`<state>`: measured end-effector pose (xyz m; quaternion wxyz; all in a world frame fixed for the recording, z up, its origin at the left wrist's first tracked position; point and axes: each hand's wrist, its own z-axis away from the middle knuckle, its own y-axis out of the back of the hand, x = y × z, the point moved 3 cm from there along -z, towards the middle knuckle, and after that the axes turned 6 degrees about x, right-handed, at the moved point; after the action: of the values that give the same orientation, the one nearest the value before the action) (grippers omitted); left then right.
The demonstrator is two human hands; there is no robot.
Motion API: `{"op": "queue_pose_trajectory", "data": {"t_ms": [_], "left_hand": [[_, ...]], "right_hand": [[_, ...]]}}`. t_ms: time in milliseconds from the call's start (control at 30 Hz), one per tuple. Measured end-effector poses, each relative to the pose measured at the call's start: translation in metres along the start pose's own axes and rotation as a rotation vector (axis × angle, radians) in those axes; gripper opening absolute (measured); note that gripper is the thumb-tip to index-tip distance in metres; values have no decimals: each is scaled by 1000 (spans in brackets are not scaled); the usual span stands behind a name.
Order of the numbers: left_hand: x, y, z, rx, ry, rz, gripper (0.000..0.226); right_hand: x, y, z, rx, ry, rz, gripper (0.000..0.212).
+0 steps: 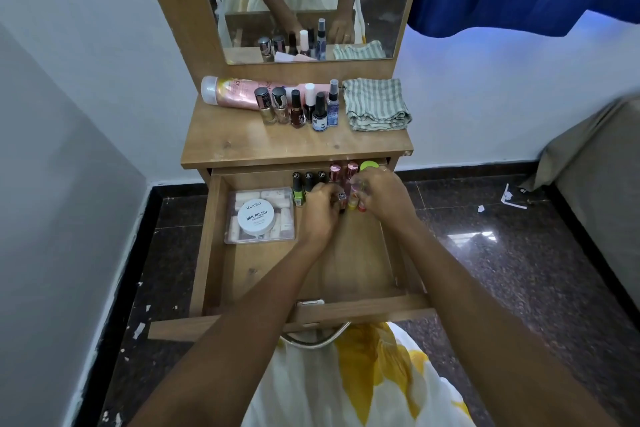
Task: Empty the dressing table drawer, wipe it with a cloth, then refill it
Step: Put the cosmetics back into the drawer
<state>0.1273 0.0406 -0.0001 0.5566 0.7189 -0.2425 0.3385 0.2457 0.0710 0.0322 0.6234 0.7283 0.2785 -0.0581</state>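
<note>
Head view: the drawer (356, 263) stands pulled out, with the left hand (320, 210) and right hand (382, 196) close together at its rear right, the fingers of each curled round small nail polish bottles (341, 199). A clear box (284, 234) with a white round tub (256, 217) on it lies at the drawer's rear left. On the table top (242, 139) are a row of bottles (298, 109), a pink tube (235, 94) on its side behind them, and the folded striped cloth (377, 106) at the right.

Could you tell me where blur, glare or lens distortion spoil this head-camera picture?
Head view: the right hand is motion-blurred over the drawer bottles; a glare patch sits on the polished floor; the wide lens bows the walls and drawer edges; the tabletop bottles are sharp.
</note>
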Motion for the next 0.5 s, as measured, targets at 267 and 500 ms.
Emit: {"op": "queue_pose_trajectory", "data": {"t_ms": [267,500], "left_hand": [[4,-8,-2,-1,-28,-25,29],[4,-12,-3,-13,-34,-20,26]], "right_hand": [[0,4,1,3,53,76,20],[-2,3,6,45,93,88,17]]}}
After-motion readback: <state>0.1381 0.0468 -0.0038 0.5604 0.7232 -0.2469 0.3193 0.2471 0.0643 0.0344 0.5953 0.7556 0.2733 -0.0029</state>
